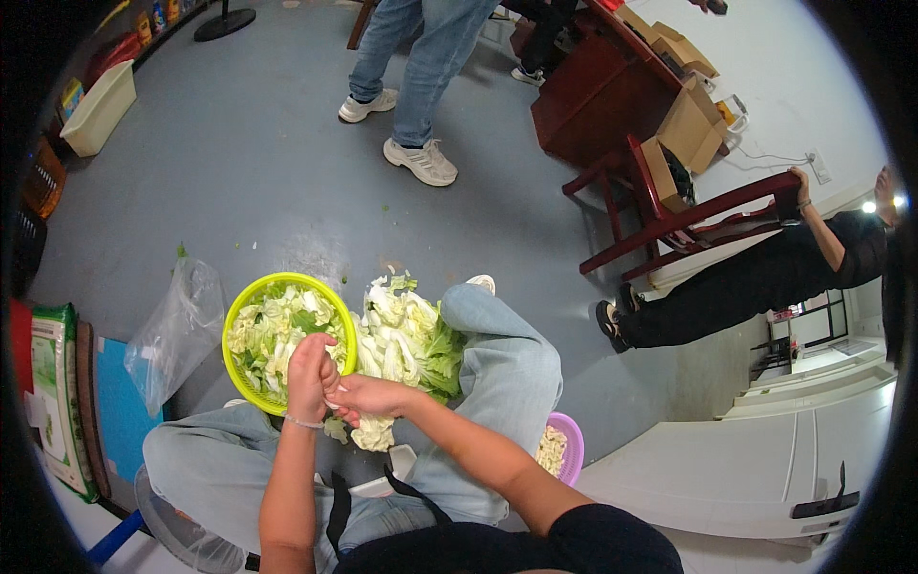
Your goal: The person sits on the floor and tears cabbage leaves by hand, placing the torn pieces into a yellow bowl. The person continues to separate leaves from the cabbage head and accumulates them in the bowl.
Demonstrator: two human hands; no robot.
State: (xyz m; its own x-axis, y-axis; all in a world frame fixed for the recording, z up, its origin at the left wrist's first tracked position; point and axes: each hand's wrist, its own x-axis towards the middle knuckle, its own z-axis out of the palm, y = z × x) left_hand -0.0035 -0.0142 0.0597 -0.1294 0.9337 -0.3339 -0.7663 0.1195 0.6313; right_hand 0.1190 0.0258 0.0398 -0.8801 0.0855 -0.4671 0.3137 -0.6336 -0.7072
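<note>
My left hand is at the right part of a yellow-green plastic basket's rim, its fingers curled in against my right hand. Between the two hands shows a small pale piece, perhaps cabbage; which hand grips it is hard to tell. Torn cabbage leaves fill the yellow-green basket. Right of the basket a heap of Chinese cabbage lies by my bent knee. Just under my right hand is a pale, leafy cabbage piece.
A clear plastic bag lies left of the basket. A purple basket with pale pieces stands beside my right leg. Ahead, a person in jeans stands on the grey floor. At right, a person in black holds a dark red wooden chair.
</note>
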